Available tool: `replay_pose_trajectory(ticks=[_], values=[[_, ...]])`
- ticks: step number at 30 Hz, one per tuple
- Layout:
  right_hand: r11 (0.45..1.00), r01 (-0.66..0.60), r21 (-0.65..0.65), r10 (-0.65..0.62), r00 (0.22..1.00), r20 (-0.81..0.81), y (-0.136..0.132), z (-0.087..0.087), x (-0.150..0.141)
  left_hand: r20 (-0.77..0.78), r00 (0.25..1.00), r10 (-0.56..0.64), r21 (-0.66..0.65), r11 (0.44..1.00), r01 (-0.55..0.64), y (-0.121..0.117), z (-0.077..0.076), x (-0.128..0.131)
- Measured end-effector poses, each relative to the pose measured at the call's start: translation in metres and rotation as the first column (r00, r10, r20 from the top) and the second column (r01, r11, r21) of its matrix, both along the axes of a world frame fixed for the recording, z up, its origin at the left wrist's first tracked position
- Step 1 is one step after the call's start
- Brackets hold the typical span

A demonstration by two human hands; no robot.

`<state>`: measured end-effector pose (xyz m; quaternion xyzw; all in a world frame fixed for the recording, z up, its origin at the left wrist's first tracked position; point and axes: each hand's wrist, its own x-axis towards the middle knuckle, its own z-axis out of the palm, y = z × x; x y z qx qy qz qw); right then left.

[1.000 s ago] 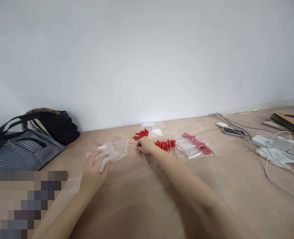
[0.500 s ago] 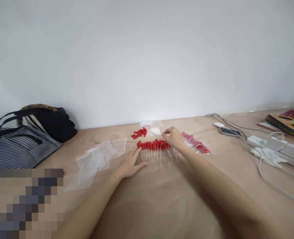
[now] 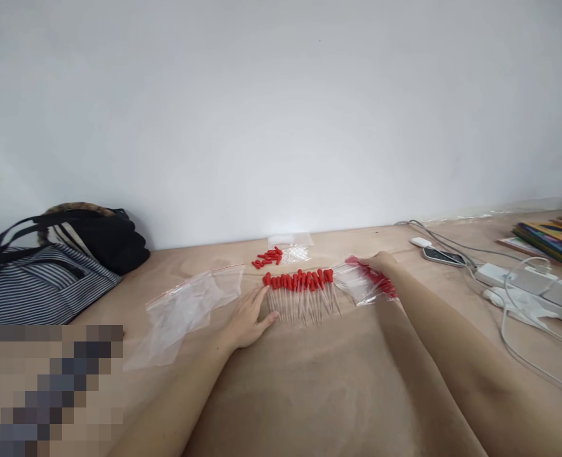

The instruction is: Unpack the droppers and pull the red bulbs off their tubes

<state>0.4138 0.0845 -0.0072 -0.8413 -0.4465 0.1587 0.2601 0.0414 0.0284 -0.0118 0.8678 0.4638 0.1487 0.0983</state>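
Observation:
A row of glass droppers with red rubber bulbs lies on the brown-covered surface, bulbs toward the wall and tubes toward me. My left hand rests with thumb and fingers apart at the row's left end, its fingertips by the leftmost dropper. At the right, my right hand has its fingers closed on the top of a clear plastic bag with more red-bulbed droppers in it; its fingertips are partly hidden. Behind the row are a small pile of loose red bulbs and a clear bag of thin glass tubes.
Flattened clear zip bags lie left of my left hand. A striped bag stands farther left by the wall. At right are a phone-like device, a white power strip with cables, and colourful flat boards.
My right hand has moved right from above the row's right end to the bag of droppers, which has shifted slightly left. My left hand has stayed in place.

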Motion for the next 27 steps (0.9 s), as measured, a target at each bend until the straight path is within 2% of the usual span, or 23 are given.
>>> replay_pose_trajectory(ticks=[3, 7, 10, 11, 12, 13, 15, 17, 19, 22, 24, 27], values=[[0.996, 0.001, 0.091, 0.002, 1.000, -0.031, -0.001, 0.004, -0.001, 0.000, 1.000, 0.005, 0.001, 1.000, -0.005, 0.001, -0.002, -0.001], [0.967, 0.010, 0.254, 0.007, 0.998, -0.066, -0.010, 0.022, 0.000, 0.064, 0.998, 0.007, 0.042, 0.999, -0.010, 0.003, -0.006, -0.001], [0.912, 0.012, 0.410, 0.050, 0.989, -0.138, -0.032, 0.038, -0.006, 0.198, 0.980, 0.002, 0.144, 0.989, -0.031, 0.001, -0.005, 0.000], [0.865, 0.027, 0.501, 0.094, 0.972, -0.215, -0.043, 0.041, -0.013, 0.254, 0.967, -0.001, 0.181, 0.982, -0.046, -0.001, -0.004, 0.000], [0.822, 0.036, 0.568, 0.163, 0.941, -0.296, -0.056, 0.042, -0.022, 0.309, 0.951, -0.003, 0.209, 0.976, -0.065, -0.004, -0.003, 0.001], [0.804, 0.034, 0.594, 0.227, 0.905, -0.359, -0.070, 0.041, -0.034, 0.362, 0.932, -0.004, 0.216, 0.973, -0.080, -0.009, -0.001, 0.003], [0.812, 0.003, 0.583, 0.334, 0.817, -0.470, -0.099, 0.032, -0.066, 0.458, 0.889, -0.004, 0.151, 0.986, -0.073, -0.020, 0.004, 0.005], [0.851, -0.084, 0.519, 0.425, 0.691, -0.585, -0.125, 0.018, -0.102, 0.543, 0.840, -0.002, -0.016, 1.000, 0.013, -0.033, 0.010, 0.008], [0.874, -0.186, 0.449, 0.473, 0.537, -0.698, -0.144, 0.002, -0.135, 0.586, 0.810, 0.014, -0.211, 0.968, 0.136, -0.048, 0.015, 0.010], [0.889, -0.261, 0.376, 0.452, 0.374, -0.810, -0.161, -0.013, -0.168, 0.507, 0.861, 0.024, -0.387, 0.899, 0.203, -0.067, 0.020, 0.010], [0.879, -0.327, 0.346, 0.447, 0.315, -0.837, -0.167, -0.017, -0.176, 0.424, 0.906, 0.001, -0.425, 0.883, 0.198, -0.077, 0.022, 0.008], [0.836, -0.409, 0.364, 0.488, 0.252, -0.836, -0.172, -0.017, -0.176, 0.400, 0.915, -0.050, -0.479, 0.839, 0.256, -0.083, 0.021, 0.001]])
